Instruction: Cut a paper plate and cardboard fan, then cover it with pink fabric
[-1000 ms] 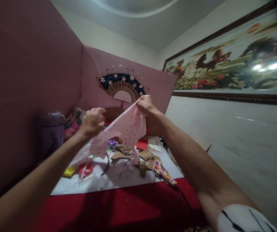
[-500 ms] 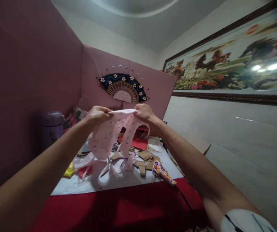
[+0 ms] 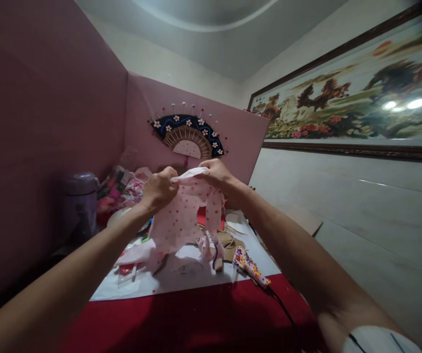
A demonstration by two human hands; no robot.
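Note:
A pale pink cloth with red dots (image 3: 177,215) hangs between my two hands above the table. My left hand (image 3: 162,187) is closed on its upper left edge, and my right hand (image 3: 216,172) pinches the upper right edge. Between them the top edge is folded over, showing a whiter side. Cut-out gaps and a dangling strip show on the cloth's right. Beneath it lie brown cardboard pieces (image 3: 235,250), partly hidden, and white paper (image 3: 192,272). A flower-patterned glue gun (image 3: 250,267) with a black cord rests to the right, below my right wrist.
A dark blue decorated fan (image 3: 186,128) is pinned on the pink board (image 3: 233,132) behind. At left stand a purple lidded container (image 3: 81,206) and a heap of colourful fabric (image 3: 132,189). Red cloth (image 3: 181,323) covers the table's front. A framed horse picture (image 3: 343,93) hangs at right.
My left hand has moved right and slightly down, closer to my right hand. The cloth's top edge has folded over, and its hanging part has swung to the right and spread out.

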